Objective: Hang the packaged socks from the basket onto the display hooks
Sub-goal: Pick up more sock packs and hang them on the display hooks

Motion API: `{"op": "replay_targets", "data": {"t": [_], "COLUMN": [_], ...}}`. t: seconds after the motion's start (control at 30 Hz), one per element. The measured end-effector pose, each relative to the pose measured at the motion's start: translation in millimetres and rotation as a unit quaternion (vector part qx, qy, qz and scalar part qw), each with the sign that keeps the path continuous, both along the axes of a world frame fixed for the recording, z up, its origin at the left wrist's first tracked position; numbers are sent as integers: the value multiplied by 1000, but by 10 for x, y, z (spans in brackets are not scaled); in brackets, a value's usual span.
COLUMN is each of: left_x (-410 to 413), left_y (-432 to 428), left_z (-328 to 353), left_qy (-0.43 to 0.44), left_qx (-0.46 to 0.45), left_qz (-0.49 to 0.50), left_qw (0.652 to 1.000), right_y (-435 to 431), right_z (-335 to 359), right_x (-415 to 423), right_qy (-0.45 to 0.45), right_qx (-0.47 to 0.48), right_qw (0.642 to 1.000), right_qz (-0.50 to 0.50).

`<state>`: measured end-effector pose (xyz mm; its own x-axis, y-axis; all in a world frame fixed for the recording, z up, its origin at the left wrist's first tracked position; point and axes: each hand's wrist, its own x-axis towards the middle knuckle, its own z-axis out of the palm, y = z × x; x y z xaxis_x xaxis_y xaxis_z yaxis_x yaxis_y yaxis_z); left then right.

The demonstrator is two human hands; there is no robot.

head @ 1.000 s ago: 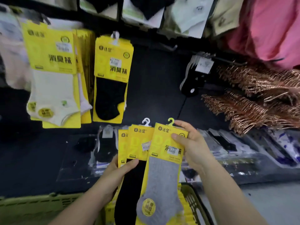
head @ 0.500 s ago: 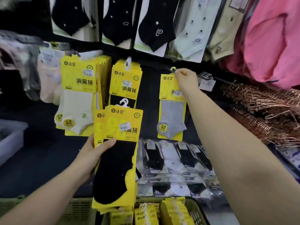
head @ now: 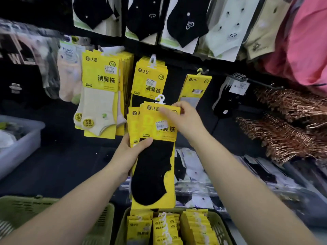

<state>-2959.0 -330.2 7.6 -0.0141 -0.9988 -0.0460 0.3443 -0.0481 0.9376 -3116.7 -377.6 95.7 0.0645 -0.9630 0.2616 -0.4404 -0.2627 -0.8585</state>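
Below the hung stack (head: 150,78), black-sock packs (head: 134,126) are gripped by the left hand (head: 129,152); the front pack (head: 159,131), pinched by the right hand (head: 184,119), likely must be separated and hooked there.

green basket (head: 221,231) cut off at bottom edge

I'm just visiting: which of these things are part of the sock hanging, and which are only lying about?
Part of the job:
left hand, gripping the held sock packs
right hand, pinching the front pack's top
basket of yellow packs
hung black packs
hung grey pack

Just there:
copper hangers
pink garment
clear bin
patterned socks above
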Motion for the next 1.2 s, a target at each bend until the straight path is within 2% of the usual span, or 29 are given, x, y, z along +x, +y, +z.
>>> {"op": "replay_targets", "data": {"t": [0.1, 0.3, 0.4, 0.5, 0.63, 0.8, 0.9, 0.97, 1.03, 1.1, 1.13, 1.2], "left_x": [-85, -86, -69, -4, 103, 161, 127, 103, 94, 88, 79, 47], "left_y": [23, 1, -42, -93, -148, -153, -133, -125, -122, -123, -122, -118], "left_z": [-21, -73, -108, -109, -84, -86, -91, -77, -58, -34, -19, 4], "left_qy": [4, -16, -23, -31, -64, -81, -68, -64, -61, -48, -40, -23], "left_qx": [-2, -17, -15, -26, -36, -47, -42, -40, -42, -42, -42, -42], "left_qz": [-6, 10, 31, 72, 89, 86, 68, 55, 43, 42, 43, 44], "left_qw": [1000, 1000, 999, 997, 993, 992, 994, 996, 996, 997, 997, 998], "right_y": [79, -42, -162, -314, -579, -949, -1087, -1101, -967, -691, -501, -156], "right_z": [-32, 5, 54, 289, 627, 767, 757, 741, 692, 570, 473, 254], "right_x": [-36, -357, -463, -593, -691, -594, -536, -514, -451, -281, -164, 30], "right_qy": [-11, -72, -95, -163, -102, 17, 17, 6, -47, -115, -113, -15], "right_qx": [-28, 53, 23, -26, -99, -61, -44, -49, -81, -82, -48, 20], "right_qw": [999, 994, 995, 980, 974, 986, 980, 966, 948, 965, 982, 999], "right_qz": [-12, 66, -9, -109, -179, -157, -192, -253, -304, -219, -145, -33]}}
